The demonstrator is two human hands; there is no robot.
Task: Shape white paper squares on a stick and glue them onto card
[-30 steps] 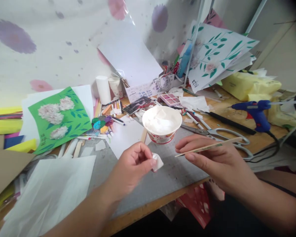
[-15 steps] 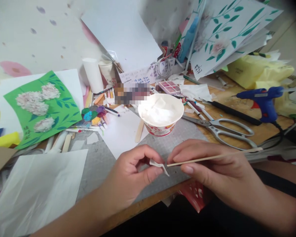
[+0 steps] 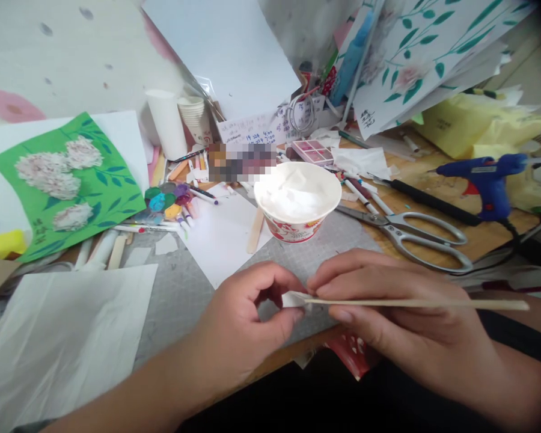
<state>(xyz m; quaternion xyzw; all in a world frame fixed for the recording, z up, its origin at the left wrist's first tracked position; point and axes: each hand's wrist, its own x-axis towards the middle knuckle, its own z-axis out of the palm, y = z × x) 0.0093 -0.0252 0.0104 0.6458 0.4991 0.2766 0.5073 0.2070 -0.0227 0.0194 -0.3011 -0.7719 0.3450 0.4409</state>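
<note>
My left hand (image 3: 243, 319) pinches a small white scrap of tissue paper (image 3: 293, 299) between thumb and fingers, low over the grey cutting mat (image 3: 180, 288). My right hand (image 3: 388, 313) grips a thin wooden stick (image 3: 415, 304) that lies level, its left tip touching the scrap. Both hands meet near the table's front edge. Just behind them stands a paper bowl (image 3: 297, 201) filled with white tissue pieces.
Scissors (image 3: 410, 231) and a blue glue gun (image 3: 482, 180) lie to the right. A green card with paper flowers (image 3: 67, 180), markers (image 3: 175, 207), paper cups (image 3: 180, 120) and a white sheet (image 3: 58, 349) sit left. Painted leaf sheets (image 3: 424, 54) lean at the back.
My hands came together. The stick's tip reached the paper scrap and the stick levelled out. The view tilted down slightly.
</note>
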